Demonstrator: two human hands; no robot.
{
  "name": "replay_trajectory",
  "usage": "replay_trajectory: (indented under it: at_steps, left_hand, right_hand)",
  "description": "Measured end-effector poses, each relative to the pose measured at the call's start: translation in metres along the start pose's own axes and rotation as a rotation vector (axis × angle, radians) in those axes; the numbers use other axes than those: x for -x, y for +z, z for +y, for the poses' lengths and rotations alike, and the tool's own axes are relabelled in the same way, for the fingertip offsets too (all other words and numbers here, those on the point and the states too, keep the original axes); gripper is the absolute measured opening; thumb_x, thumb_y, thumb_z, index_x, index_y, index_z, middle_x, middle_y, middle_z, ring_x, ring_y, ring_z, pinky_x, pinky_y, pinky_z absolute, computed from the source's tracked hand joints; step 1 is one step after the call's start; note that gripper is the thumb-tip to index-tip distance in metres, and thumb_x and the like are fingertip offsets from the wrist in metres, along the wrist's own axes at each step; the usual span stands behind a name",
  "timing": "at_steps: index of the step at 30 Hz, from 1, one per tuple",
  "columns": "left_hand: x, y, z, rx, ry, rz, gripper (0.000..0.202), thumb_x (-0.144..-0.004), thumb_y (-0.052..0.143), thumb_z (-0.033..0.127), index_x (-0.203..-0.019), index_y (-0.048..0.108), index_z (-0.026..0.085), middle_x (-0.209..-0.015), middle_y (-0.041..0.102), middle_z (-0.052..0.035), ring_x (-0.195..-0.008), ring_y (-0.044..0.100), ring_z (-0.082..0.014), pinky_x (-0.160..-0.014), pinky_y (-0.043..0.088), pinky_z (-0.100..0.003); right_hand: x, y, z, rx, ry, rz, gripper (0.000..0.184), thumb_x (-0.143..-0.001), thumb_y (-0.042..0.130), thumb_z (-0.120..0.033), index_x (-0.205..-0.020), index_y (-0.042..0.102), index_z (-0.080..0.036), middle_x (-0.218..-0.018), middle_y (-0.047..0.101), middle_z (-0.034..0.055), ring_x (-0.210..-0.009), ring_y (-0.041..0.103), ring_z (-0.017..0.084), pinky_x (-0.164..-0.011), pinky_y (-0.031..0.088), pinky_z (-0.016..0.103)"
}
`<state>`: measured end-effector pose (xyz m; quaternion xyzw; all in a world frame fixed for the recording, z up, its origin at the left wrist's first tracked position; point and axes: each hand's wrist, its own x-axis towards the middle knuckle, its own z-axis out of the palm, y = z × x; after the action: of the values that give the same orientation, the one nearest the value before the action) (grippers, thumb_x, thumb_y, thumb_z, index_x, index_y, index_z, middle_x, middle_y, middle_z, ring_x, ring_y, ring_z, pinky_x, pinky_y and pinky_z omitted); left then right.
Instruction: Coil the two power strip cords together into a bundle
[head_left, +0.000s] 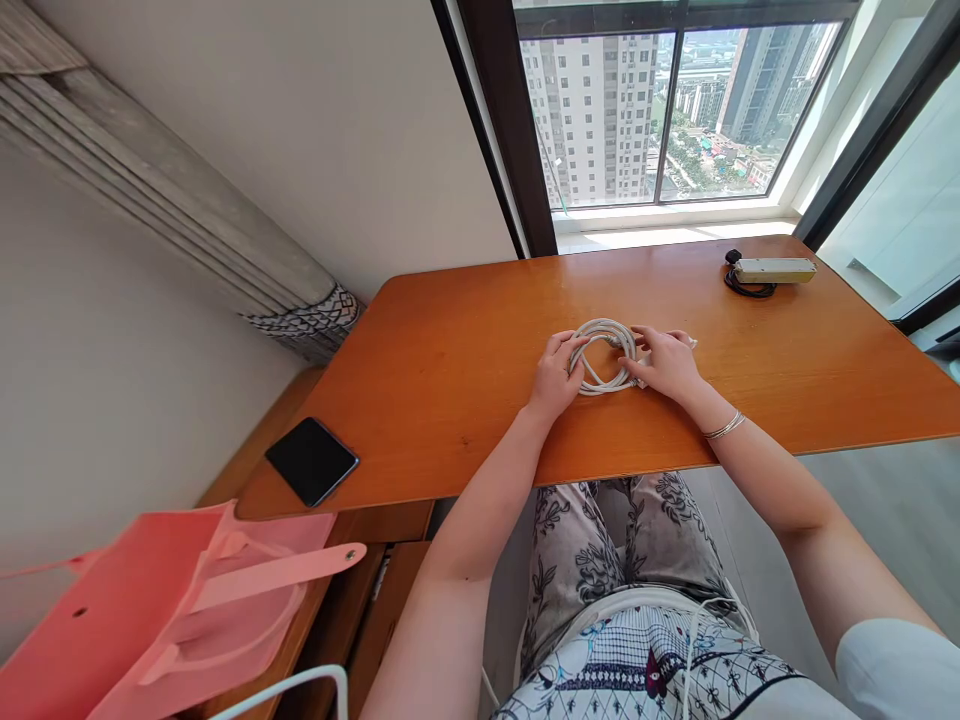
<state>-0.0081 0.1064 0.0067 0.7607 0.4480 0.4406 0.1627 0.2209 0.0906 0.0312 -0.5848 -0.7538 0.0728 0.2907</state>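
Observation:
A white cable (604,328) lies coiled in a loose ring on the wooden table, near its front edge. My left hand (556,380) grips the left side of the coil, with fingers curled over the loops. On the opposite side, my right hand (670,367) has its thumb and fingers closed around the coil's right edge. A small whitish piece shows beneath the right palm and another beyond its fingers; I cannot make out whether they belong to the cable's ends.
The wooden table (450,350) stands against a window. A power strip (776,270) with a black cord sits at the back right. A black phone (312,461) lies at the left corner. A pink bag (150,590) is beside the table at lower left.

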Motion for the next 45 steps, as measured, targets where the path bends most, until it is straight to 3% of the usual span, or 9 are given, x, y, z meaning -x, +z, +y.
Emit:
replay_trajectory:
  at_steps: [8, 12, 17, 21, 27, 32, 36, 41, 45]
  left_hand:
    - [-0.001, 0.006, 0.007, -0.266, -0.157, -0.123, 0.038, -0.094, 0.05, 0.016, -0.126, 0.071, 0.02, -0.142, 0.064, -0.0124, -0.129, 0.063, -0.0291, -0.112, 0.051, -0.043]
    - [-0.001, 0.004, 0.018, -0.419, -0.162, -0.153, 0.04, -0.097, 0.044, 0.016, -0.129, 0.067, 0.019, -0.15, 0.06, -0.0117, -0.137, 0.059, -0.0264, -0.114, 0.05, -0.042]
    - [-0.003, 0.008, 0.031, -0.6, -0.128, -0.136, 0.041, -0.097, 0.041, 0.011, -0.129, 0.068, 0.016, -0.155, 0.055, -0.0155, -0.142, 0.053, -0.0299, -0.114, 0.049, -0.046]
    - [-0.004, 0.005, 0.04, -0.7, -0.249, -0.194, 0.044, -0.095, 0.044, 0.012, -0.133, 0.065, 0.013, -0.135, 0.065, -0.0206, -0.124, 0.064, -0.0339, -0.096, 0.056, -0.045]
    - [-0.005, -0.004, 0.028, -0.607, -0.359, -0.194, 0.03, -0.093, 0.053, 0.023, -0.119, 0.067, 0.018, -0.114, 0.072, -0.0157, -0.099, 0.072, -0.0321, -0.08, 0.056, -0.042]
    - [-0.001, -0.004, 0.011, -0.495, -0.098, -0.097, 0.026, -0.091, 0.054, 0.018, -0.11, 0.07, 0.02, -0.103, 0.075, -0.0112, -0.094, 0.071, -0.027, -0.078, 0.054, -0.037]
    - [0.002, -0.004, 0.003, -0.44, 0.19, 0.026, 0.023, -0.091, 0.053, 0.016, -0.103, 0.071, 0.02, -0.091, 0.073, -0.0083, -0.084, 0.07, -0.0221, -0.073, 0.052, -0.033]
    - [0.006, -0.002, 0.011, -0.401, 0.615, 0.117, 0.018, -0.094, 0.051, 0.015, -0.093, 0.068, 0.022, -0.079, 0.069, -0.0037, -0.075, 0.065, -0.0168, -0.068, 0.05, -0.029]
    - [0.01, 0.003, 0.025, -0.385, 0.817, 0.157, 0.014, -0.094, 0.054, 0.015, -0.09, 0.065, 0.023, -0.076, 0.066, -0.0011, -0.069, 0.061, -0.0143, -0.065, 0.048, -0.026]
  right_hand:
    - [-0.001, -0.001, -0.004, 0.047, 0.034, -0.009, 0.042, -0.089, 0.062, -0.041, -0.126, 0.066, -0.019, -0.114, 0.079, 0.0128, -0.112, 0.071, 0.032, -0.107, 0.034, 0.049]
    - [0.0, 0.0, -0.004, 0.013, 0.045, 0.014, 0.042, -0.087, 0.063, -0.038, -0.125, 0.066, -0.019, -0.112, 0.079, 0.0118, -0.111, 0.071, 0.03, -0.106, 0.034, 0.047]
    - [0.001, 0.001, -0.006, -0.011, 0.056, 0.036, 0.04, -0.086, 0.064, -0.035, -0.122, 0.067, -0.019, -0.103, 0.079, 0.0094, -0.103, 0.072, 0.028, -0.103, 0.034, 0.045]
    - [0.001, 0.002, -0.006, 0.009, 0.073, 0.039, 0.036, -0.087, 0.062, -0.035, -0.12, 0.069, -0.019, -0.092, 0.079, 0.0058, -0.097, 0.073, 0.027, -0.102, 0.032, 0.044]
    - [0.001, 0.003, -0.003, 0.024, 0.021, 0.033, 0.031, -0.093, 0.059, -0.04, -0.113, 0.071, -0.021, -0.098, 0.079, 0.0071, -0.101, 0.072, 0.027, -0.101, 0.033, 0.045]
    - [0.002, 0.004, 0.001, 0.025, -0.015, 0.042, 0.042, -0.092, 0.061, -0.043, -0.128, 0.066, -0.02, -0.12, 0.077, 0.0117, -0.112, 0.071, 0.029, -0.106, 0.035, 0.047]
    - [0.002, 0.002, 0.002, 0.011, -0.012, -0.006, 0.056, -0.09, 0.066, -0.047, -0.137, 0.059, -0.019, -0.114, 0.08, 0.0106, -0.113, 0.072, 0.03, -0.11, 0.034, 0.05]
    - [0.002, -0.002, -0.001, -0.027, 0.015, -0.037, 0.065, -0.087, 0.067, -0.052, -0.141, 0.055, -0.02, -0.117, 0.079, 0.0108, -0.115, 0.072, 0.03, -0.113, 0.032, 0.052]
    - [0.002, -0.006, -0.006, 0.039, 0.021, -0.089, 0.071, -0.084, 0.07, -0.049, -0.145, 0.053, -0.017, -0.122, 0.078, 0.0118, -0.12, 0.069, 0.032, -0.116, 0.031, 0.053]
